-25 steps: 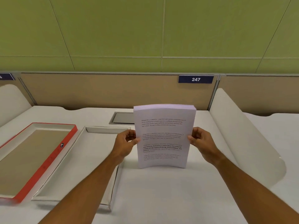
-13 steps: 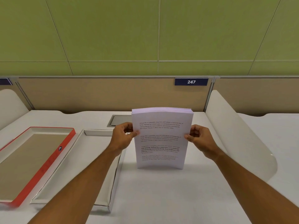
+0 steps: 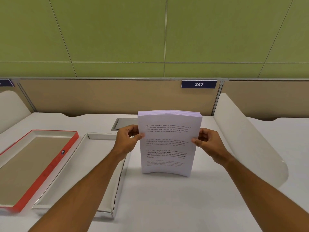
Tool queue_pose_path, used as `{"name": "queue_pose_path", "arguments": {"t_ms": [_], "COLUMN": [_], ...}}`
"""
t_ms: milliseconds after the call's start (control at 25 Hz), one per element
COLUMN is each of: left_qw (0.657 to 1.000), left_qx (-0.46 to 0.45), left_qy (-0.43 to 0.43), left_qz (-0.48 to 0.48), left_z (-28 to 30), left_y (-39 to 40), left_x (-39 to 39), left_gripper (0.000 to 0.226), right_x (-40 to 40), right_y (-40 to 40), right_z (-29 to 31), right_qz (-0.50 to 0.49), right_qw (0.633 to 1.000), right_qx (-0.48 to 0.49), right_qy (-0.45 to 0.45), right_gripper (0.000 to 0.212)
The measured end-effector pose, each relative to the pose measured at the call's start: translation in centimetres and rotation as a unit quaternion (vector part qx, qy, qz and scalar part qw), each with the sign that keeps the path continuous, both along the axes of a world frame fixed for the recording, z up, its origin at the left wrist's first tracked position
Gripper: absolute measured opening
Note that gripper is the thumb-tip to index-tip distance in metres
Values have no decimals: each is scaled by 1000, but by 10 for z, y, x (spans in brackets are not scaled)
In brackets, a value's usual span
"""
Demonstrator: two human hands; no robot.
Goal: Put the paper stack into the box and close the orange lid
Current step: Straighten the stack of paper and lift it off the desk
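Head view: left hand and right hand gripping paper stack sides, upright on desk, right of empty box. Squaring bottom edge evenly before laying flat.

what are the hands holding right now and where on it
The paper stack, stood upright on its bottom edge on the desk. The left hand pinches its left edge and the right hand its right edge, both about mid-height.
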State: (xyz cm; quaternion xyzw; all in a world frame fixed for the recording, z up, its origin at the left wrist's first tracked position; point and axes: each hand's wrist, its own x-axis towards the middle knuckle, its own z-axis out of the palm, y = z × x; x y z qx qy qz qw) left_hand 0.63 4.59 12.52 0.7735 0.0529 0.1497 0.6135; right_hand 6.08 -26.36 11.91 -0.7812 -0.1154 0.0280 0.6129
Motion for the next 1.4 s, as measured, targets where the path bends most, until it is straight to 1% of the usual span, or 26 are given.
{"name": "queue_pose_path", "arguments": {"t_ms": [120,200,240,320,400,440,480,560,600,680,800,920,960,1000,1040,1120,1160,1280,1400], "left_qw": [1000,998,996,991,986,984,983,983,984,984,985,987,989,990,992,994,994,993,993], "left_qx": [23,54,67,93,120,131,137,138,138,139,129,116,112,105,96,95,105,110,98], "left_qy": [-2,-33,-56,-95,-117,-122,-123,-117,-113,-108,-111,-106,-100,-90,-76,-37,-14,39,56], "left_qz": [-2,7,14,22,20,18,18,19,18,12,12,14,16,21,27,32,30,25,28], "left_z": [3,12,18,30,36,38,38,38,38,38,39,37,35,32,27,13,6,-11,-18], "left_y": [-1,-4,-5,-8,-10,-10,-9,-7,-7,-7,-7,-7,-7,-6,-4,2,4,4,0], "left_x": [-3,-2,0,3,4,4,4,5,5,6,6,5,4,2,1,-2,-3,-7,-8], "left_gripper": [27,39,48,64,71,70,67,54,48,44,43,51,55,58,58,44,35,24,20], "right_x": [1,3,5,8,9,10,11,13,14,15,15,14,13,12,12,11,10,3,-1], "right_y": [-1,2,4,9,11,11,10,8,7,7,6,4,2,0,-2,-7,-8,-9,-9], "right_z": [-1,7,13,23,30,33,35,37,38,37,36,31,28,23,17,2,-5,-24,-36], "right_qz": [15,-2,-14,-19,-1,7,11,7,6,8,11,12,11,8,5,2,4,15,14], "right_qw": [1000,1000,998,992,982,977,973,968,968,970,971,976,981,986,990,995,996,999,1000], "right_qx": [7,0,-9,-23,-47,-66,-87,-121,-127,-127,-117,-91,-70,-48,-29,-13,-12,-8,-13], "right_qy": [6,-31,-63,-125,-181,-201,-214,-219,-215,-206,-207,-198,-183,-162,-140,-103,-84,-30,1], "right_gripper": [21,29,37,58,77,80,79,67,60,53,53,64,66,63,53,31,24,17,14]}}
